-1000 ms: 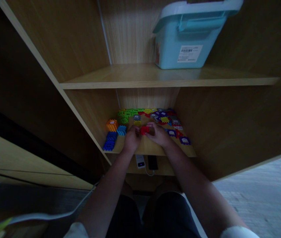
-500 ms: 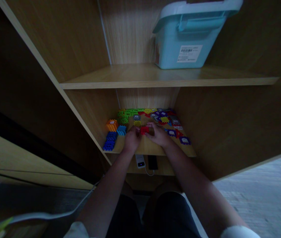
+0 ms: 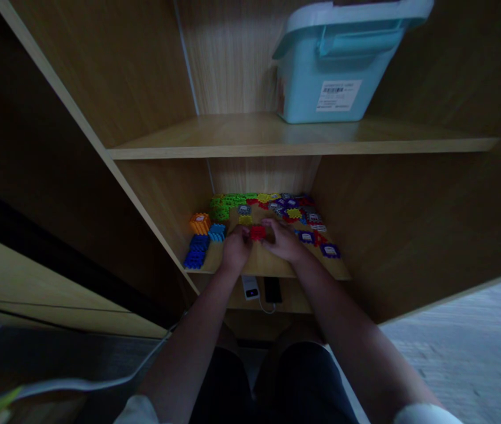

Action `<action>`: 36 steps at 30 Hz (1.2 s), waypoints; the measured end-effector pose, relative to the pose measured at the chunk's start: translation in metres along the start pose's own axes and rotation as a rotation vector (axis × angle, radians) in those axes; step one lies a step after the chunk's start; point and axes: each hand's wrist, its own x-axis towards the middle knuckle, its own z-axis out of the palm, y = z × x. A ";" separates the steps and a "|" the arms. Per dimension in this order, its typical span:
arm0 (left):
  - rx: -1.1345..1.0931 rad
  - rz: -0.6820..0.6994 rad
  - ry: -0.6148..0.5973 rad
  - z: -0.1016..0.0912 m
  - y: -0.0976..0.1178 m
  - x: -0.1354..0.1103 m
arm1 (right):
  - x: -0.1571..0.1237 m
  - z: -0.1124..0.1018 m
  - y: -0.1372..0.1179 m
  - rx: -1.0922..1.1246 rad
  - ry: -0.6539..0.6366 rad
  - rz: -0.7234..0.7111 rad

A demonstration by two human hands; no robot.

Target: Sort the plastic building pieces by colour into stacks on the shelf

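On the lower shelf [image 3: 272,268] of a wooden cabinet, both my hands meet around a small stack of red toothed tiles [image 3: 258,232]. My left hand [image 3: 235,249] curls its fingers against the stack's left side. My right hand [image 3: 283,240] closes on its right side. Many more coloured tiles lie around: a blue stack [image 3: 196,250], a light-blue stack [image 3: 217,232], an orange stack [image 3: 200,223], a green heap [image 3: 224,205], and loose purple, yellow and red tiles [image 3: 295,213] behind and right of my hands.
A pale-blue lidded plastic box [image 3: 336,59] with a label stands on the upper shelf [image 3: 277,138]. Below the lower shelf lie a white device with a cable [image 3: 250,287] and a black phone [image 3: 272,289]. My knees are beneath. Grey floor shows at the right.
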 end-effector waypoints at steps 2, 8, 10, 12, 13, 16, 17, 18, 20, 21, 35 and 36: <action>0.003 -0.009 0.002 0.000 0.001 0.000 | 0.000 0.000 -0.001 -0.033 -0.019 0.007; 0.013 -0.019 0.011 0.000 0.002 0.000 | 0.000 0.005 0.002 -0.082 -0.031 0.020; -0.001 -0.014 0.014 0.001 0.001 0.000 | 0.000 0.005 0.002 -0.084 -0.021 0.019; -0.011 -0.013 0.017 0.001 0.001 0.000 | 0.000 0.005 0.003 -0.083 -0.013 0.017; -0.012 -0.013 0.019 0.001 0.001 0.000 | 0.000 0.005 0.003 -0.082 -0.014 0.018; -0.001 -0.013 0.021 0.000 0.002 0.000 | 0.000 0.004 0.001 -0.080 -0.026 0.030; 0.000 -0.013 0.019 0.000 0.002 0.000 | 0.000 0.004 0.001 -0.080 -0.030 0.034; 0.002 -0.013 0.017 -0.001 0.002 0.000 | 0.000 0.003 0.000 -0.079 -0.034 0.036; 0.006 -0.009 0.013 -0.001 0.002 0.000 | 0.000 0.003 0.000 -0.075 -0.039 0.039; 0.008 -0.005 0.014 -0.001 0.002 0.000 | 0.000 0.003 0.000 -0.072 -0.040 0.041; 0.019 -0.027 0.034 -0.004 0.006 -0.001 | 0.000 0.000 0.004 -0.032 0.064 0.029; 0.016 -0.031 0.038 -0.005 0.007 -0.001 | 0.000 -0.001 0.005 -0.041 0.106 0.050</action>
